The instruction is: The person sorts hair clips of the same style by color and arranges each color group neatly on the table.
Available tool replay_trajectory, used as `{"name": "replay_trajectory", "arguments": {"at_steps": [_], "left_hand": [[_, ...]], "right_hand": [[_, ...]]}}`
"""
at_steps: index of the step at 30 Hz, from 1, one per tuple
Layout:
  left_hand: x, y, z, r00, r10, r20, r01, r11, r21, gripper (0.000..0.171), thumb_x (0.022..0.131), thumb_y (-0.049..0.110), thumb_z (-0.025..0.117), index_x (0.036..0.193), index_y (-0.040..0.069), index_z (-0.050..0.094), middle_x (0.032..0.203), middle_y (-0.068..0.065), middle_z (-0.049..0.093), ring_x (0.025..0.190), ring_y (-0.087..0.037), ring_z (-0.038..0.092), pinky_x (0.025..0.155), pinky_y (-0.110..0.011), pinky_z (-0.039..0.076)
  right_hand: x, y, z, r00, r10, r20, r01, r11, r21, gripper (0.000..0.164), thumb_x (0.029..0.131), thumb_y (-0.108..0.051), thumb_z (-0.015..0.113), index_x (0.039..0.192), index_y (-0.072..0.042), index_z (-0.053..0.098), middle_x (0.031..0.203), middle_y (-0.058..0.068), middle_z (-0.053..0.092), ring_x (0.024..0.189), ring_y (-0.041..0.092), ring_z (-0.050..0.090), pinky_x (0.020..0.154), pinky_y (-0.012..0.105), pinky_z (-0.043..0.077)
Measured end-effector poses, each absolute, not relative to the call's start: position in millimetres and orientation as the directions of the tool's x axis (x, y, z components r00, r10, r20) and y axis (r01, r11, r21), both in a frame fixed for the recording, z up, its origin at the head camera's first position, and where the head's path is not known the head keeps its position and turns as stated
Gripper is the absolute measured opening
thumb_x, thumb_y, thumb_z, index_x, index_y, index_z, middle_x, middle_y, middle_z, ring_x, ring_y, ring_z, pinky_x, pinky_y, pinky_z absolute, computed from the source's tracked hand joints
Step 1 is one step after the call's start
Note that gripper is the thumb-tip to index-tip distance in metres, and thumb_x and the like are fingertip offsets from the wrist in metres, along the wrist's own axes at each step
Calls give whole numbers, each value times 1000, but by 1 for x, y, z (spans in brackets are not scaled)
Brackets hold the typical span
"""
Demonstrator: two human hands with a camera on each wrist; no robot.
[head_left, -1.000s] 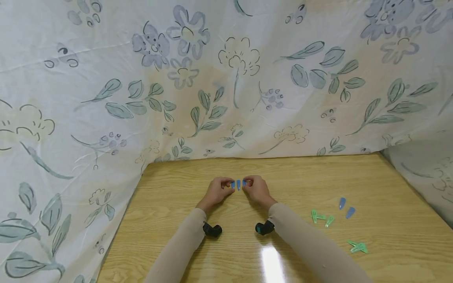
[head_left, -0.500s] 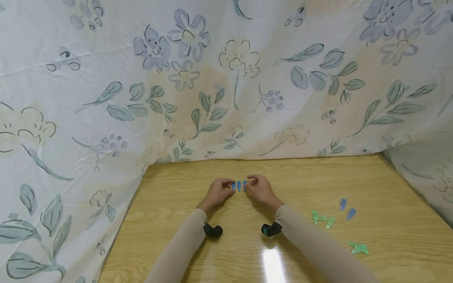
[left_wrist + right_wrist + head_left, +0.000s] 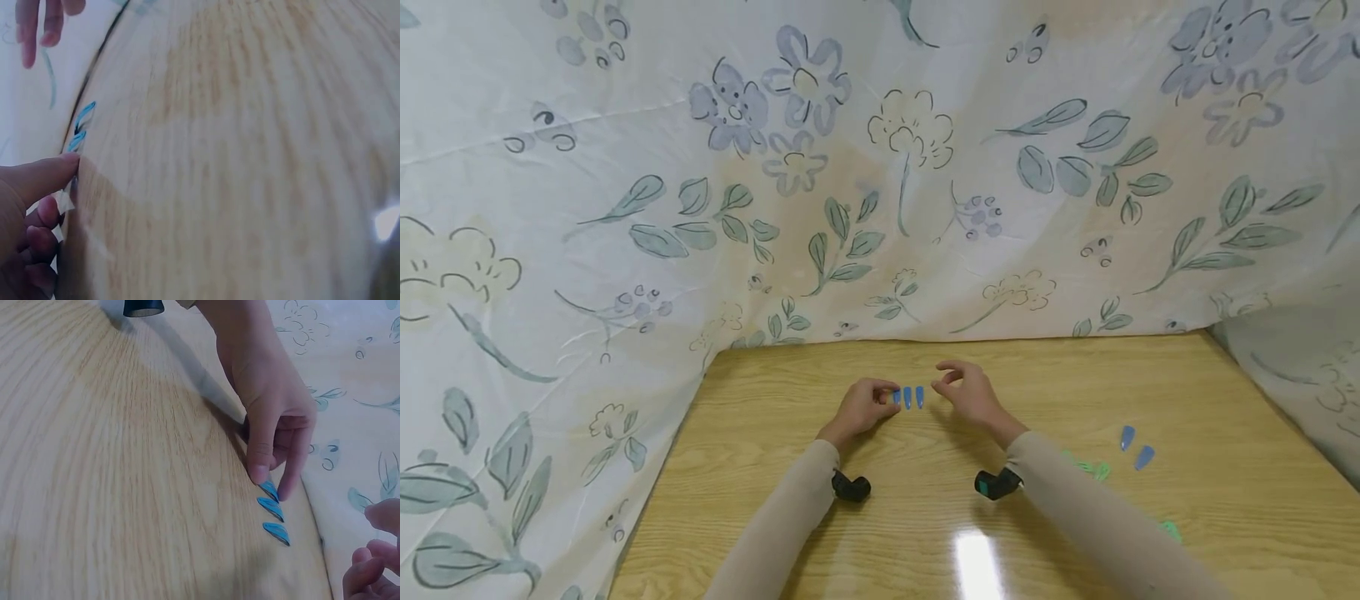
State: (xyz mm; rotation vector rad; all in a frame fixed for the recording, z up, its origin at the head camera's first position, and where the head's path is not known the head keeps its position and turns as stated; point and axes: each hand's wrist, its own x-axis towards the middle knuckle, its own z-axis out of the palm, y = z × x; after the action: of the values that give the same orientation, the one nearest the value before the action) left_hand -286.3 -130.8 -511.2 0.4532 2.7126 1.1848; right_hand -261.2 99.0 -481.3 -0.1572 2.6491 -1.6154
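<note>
Three blue snap hair clips stand in a short row on the wooden table. My left hand (image 3: 859, 410) pinches the leftmost clip (image 3: 269, 489) between thumb and a finger, covering part of it. Beside it, the middle clip (image 3: 907, 397) and the right clip (image 3: 920, 397) lie roughly parallel, with small gaps between them. My right hand (image 3: 973, 396) is just right of the row, raised off the table with loosely bent fingers and nothing in them. The right wrist view catches only part of this hand's fingers (image 3: 378, 562) at its edge.
Two more blue hair clips (image 3: 1127, 437) lie on the wooden table (image 3: 737, 500) to the right. Green hair clips (image 3: 1086, 467) lie near them, partly hidden by the right sleeve (image 3: 1090, 517). A floral cloth (image 3: 880, 250) hangs along the table's back and sides.
My right hand has let go of the right blue clip and moved away to the right and up. The right sleeve now covers some green clips. The left hand stays in place.
</note>
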Motion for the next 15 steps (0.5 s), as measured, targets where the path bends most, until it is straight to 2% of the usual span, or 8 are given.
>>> {"name": "replay_trajectory", "arguments": {"at_steps": [9, 15], "left_hand": [[-289, -133, -511, -937, 348, -14, 240, 673, 700, 34, 90, 20, 77, 123, 11, 73, 74, 4, 56, 63, -9, 45, 59, -23, 35], [-288, -133, -511, -940, 341, -7, 240, 676, 697, 33, 90, 18, 78, 122, 11, 74, 74, 4, 57, 63, -9, 46, 60, -22, 36]], "right_hand": [[-257, 113, -475, -992, -113, 51, -99, 475, -874, 42, 95, -15, 69, 133, 1, 62, 106, 18, 65, 56, 9, 44, 50, 22, 38], [-251, 121, -470, -989, -131, 73, -126, 473, -872, 41, 95, -14, 69, 131, 4, 62, 100, 17, 65, 65, 13, 49, 52, 23, 40]]}}
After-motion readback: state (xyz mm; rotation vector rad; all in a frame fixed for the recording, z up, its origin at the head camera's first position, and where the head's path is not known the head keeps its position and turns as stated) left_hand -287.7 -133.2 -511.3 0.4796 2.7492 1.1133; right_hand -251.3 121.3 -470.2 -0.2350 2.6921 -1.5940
